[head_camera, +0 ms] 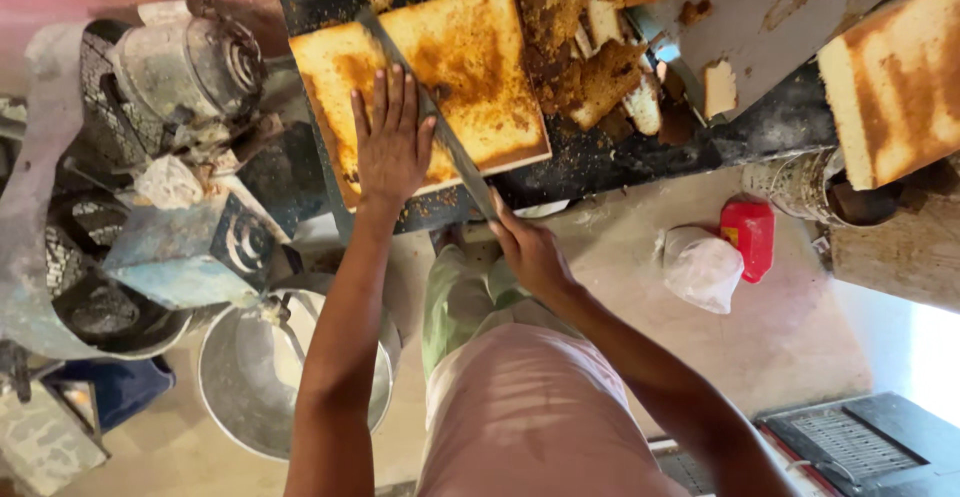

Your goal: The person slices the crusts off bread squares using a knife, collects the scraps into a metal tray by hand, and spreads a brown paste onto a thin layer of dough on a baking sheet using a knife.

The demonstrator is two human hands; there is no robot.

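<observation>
A flat, square, golden-brown sponge cake slab (440, 77) lies on the dark, crumb-strewn tabletop (620, 157) and is pressed flat under the spread, open left hand (392, 142), while a long steel knife (430, 117) is laid across the slab, its handle clamped in the closed grip of the right hand (528, 249) just off the slab's near edge. The step in hand is judged to be slicing the slab. A pile of torn cake trimmings (600, 47) is heaped beside the slab.
</observation>
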